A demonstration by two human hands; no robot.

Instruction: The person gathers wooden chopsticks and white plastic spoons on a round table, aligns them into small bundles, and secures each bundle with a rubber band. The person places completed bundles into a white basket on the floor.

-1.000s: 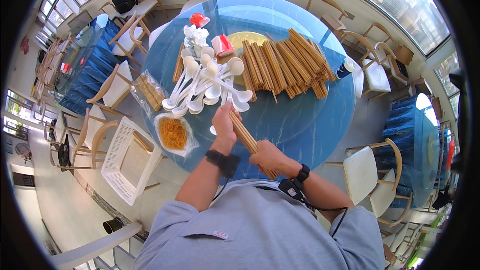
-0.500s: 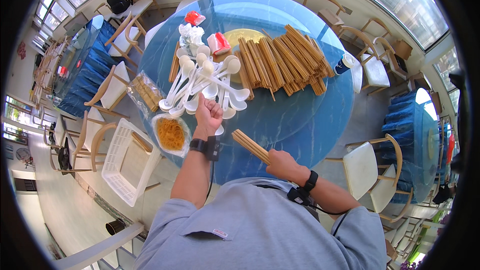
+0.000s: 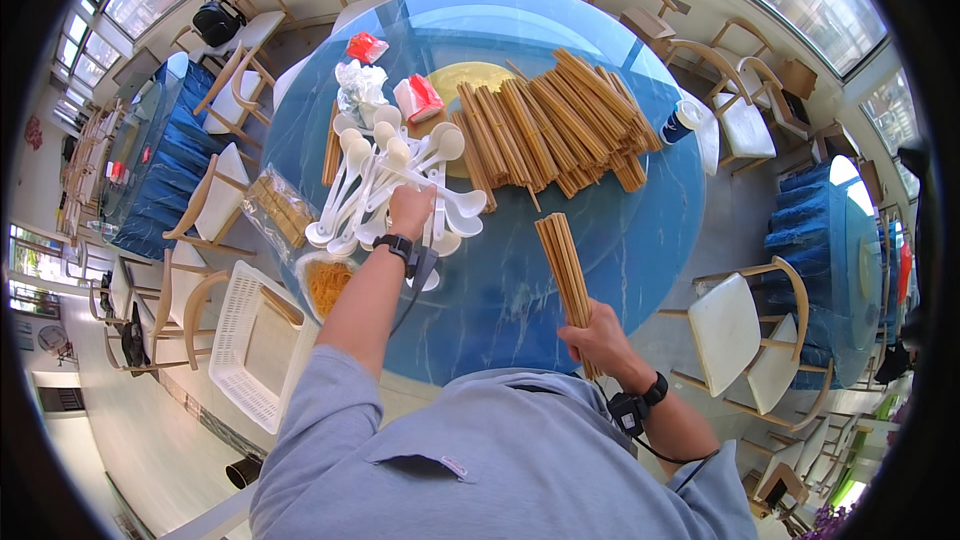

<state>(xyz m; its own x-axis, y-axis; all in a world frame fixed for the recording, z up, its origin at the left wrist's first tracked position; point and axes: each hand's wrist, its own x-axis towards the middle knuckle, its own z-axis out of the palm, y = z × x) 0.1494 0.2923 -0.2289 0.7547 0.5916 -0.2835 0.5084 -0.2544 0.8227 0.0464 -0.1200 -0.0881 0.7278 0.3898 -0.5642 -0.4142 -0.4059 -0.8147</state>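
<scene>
My right hand (image 3: 598,340) grips a bundle of wooden chopsticks (image 3: 565,265) near its lower end, the sticks pointing away over the round blue glass table (image 3: 640,230). My left hand (image 3: 412,208) reaches forward onto a heap of white plastic soup spoons (image 3: 380,180) and closes on one of them. Both wrists wear dark bands. Beyond the spoons lies a big pile of wooden chopsticks (image 3: 555,130) across a yellow plate (image 3: 470,80).
A white plastic basket (image 3: 245,340) rests on a chair at my left, next to a clear bag of orange bits (image 3: 328,285) and a bag of sticks (image 3: 280,208). Red-and-white packets (image 3: 418,97), a cup (image 3: 680,122), wooden chairs ring the table.
My hands have parted: the right one pulled the chopstick bundle to the right and toward me, while the left let go of it and reached out to the spoons.
</scene>
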